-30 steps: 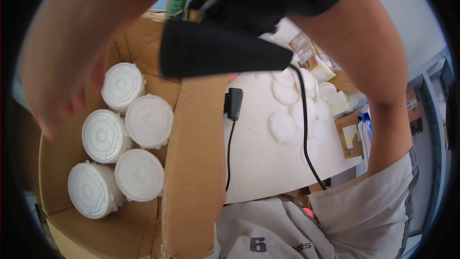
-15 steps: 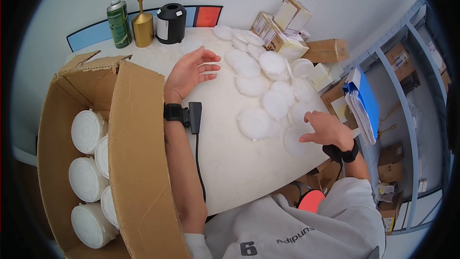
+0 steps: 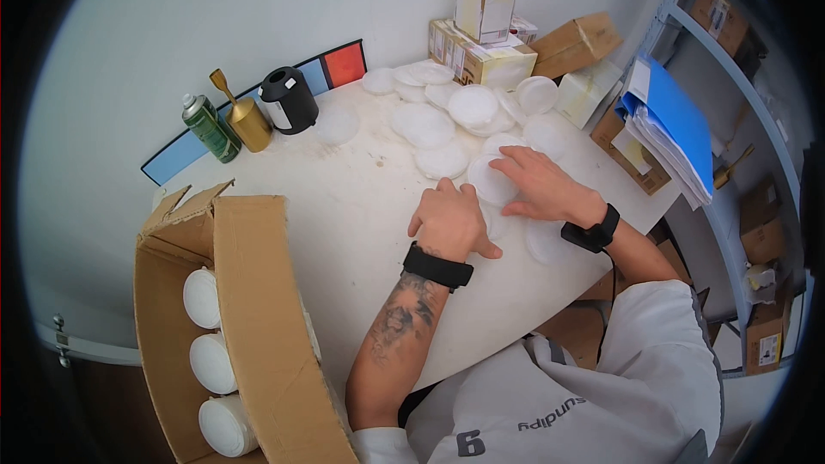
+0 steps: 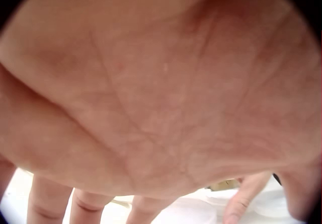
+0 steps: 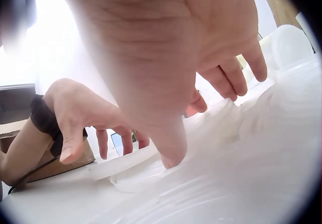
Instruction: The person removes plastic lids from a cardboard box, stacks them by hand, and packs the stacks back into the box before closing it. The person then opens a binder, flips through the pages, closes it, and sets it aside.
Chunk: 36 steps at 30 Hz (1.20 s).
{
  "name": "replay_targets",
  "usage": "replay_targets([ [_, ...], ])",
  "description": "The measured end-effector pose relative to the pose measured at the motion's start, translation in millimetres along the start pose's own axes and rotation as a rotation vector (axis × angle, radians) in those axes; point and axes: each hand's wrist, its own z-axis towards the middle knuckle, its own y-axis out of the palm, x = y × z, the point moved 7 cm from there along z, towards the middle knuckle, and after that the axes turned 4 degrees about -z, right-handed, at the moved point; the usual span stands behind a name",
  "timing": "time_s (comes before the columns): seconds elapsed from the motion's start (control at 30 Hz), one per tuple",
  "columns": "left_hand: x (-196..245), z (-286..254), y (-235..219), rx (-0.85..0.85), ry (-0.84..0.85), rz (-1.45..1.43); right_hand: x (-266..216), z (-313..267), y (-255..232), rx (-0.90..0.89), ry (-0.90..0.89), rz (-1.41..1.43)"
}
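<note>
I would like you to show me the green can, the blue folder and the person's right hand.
Green can (image 3: 211, 130), head view: middle of its body.
Blue folder (image 3: 677, 113), head view: its blue cover.
Right hand (image 3: 550, 188), head view: back of the hand.

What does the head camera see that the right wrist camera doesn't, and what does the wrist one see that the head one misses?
Only the head view: the blue folder and the white tubs inside the cardboard box.

Only the right wrist view: the palm side of the right hand, close up.

Both: the two hands, the left hand's black wristband and some white lids.
</note>
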Motion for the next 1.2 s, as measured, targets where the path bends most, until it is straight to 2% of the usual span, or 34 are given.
replay_targets([
  [0.07, 11, 3, 11, 0.073, -0.075, 0.237, 0, 1, -1, 0.128, -0.039, 0.019],
  [0.17, -2, 23, 26, 0.054, -0.038, 0.237, 2, 5, -1, 0.154, -0.034, 0.068],
  [0.2, -9, 21, 11, 0.057, -0.038, 0.248, 1, 5, -4, 0.165, -0.032, 0.070],
  [0.27, -22, 12, -16, -0.181, 0.113, -0.062, 3, 4, -12, 0.172, 0.082, 0.124],
  [0.3, -38, 10, -24, -0.171, 0.105, -0.051, 1, 5, -19, 0.186, 0.075, 0.126],
  [0.37, -48, 7, -40, -0.307, 0.382, -1.017, 7, 5, -44, 0.334, 0.190, 0.382],
  [0.4, -54, 6, -41, -0.372, 0.571, -1.403, 0, 9, -54, 0.343, 0.170, 0.380],
  [0.43, -65, 15, -33, -0.349, 0.572, -1.400, -8, 9, -71, 0.474, 0.133, 0.429],
  [0.47, -64, 17, -36, -0.429, 0.780, -1.655, -15, 7, -88, 0.603, 0.096, 0.479],
  [0.5, -66, 16, -43, -0.515, 1.001, -1.902, -26, 9, -98, 0.605, 0.079, 0.479],
  [0.53, -68, 14, -47, -0.509, 1.049, -1.882, -45, 10, -111, 0.669, -0.038, 0.482],
  [0.57, -69, 12, -46, -0.498, 1.051, -1.875, -62, 9, -122, 0.734, -0.154, 0.484],
  [0.67, -74, 8, -41, -0.399, 0.995, -1.954, -94, 15, -137, 0.750, -0.273, 0.468],
  [0.7, -78, 10, -42, -0.315, 0.954, -1.952, -100, 18, -137, 0.753, -0.278, 0.463],
  [0.73, -83, 12, -43, -0.231, 0.912, -1.950, -107, 25, -131, 0.675, -0.283, 0.456],
  [0.77, -84, 12, -45, -0.226, 0.918, -1.948, -112, 32, -125, 0.596, -0.286, 0.447],
  [0.8, -83, 11, -46, -0.252, 0.921, -1.904, -113, 36, -124, 0.596, -0.289, 0.444],
  [0.87, -81, 8, -45, -0.275, 0.921, -1.858, -113, 43, -119, 0.593, -0.262, 0.399],
  [0.93, -85, 11, -47, -0.194, 0.924, -1.888, -114, 46, -117, 0.593, -0.255, 0.390],
  [1.0, -84, 11, -50, -0.199, 0.924, -1.882, -111, 44, -115, 0.587, -0.224, 0.380],
  [1.07, -77, 11, -49, -0.245, 0.910, -1.893, -111, 43, -111, 0.572, -0.190, 0.231],
  [1.1, -75, 12, -52, -0.221, 0.892, -1.906, -106, 42, -110, 0.554, -0.154, 0.233],
  [1.13, -73, 15, -54, -0.196, 0.871, -1.924, -99, 42, -109, 0.529, -0.133, 0.369],
  [1.17, -69, 16, -62, -0.186, 0.939, -1.936, -90, 40, -107, 0.502, -0.112, 0.507],
  [1.2, -71, 17, -63, -0.179, 0.934, -1.985, -79, 32, -111, 0.557, -0.082, 0.402],
])
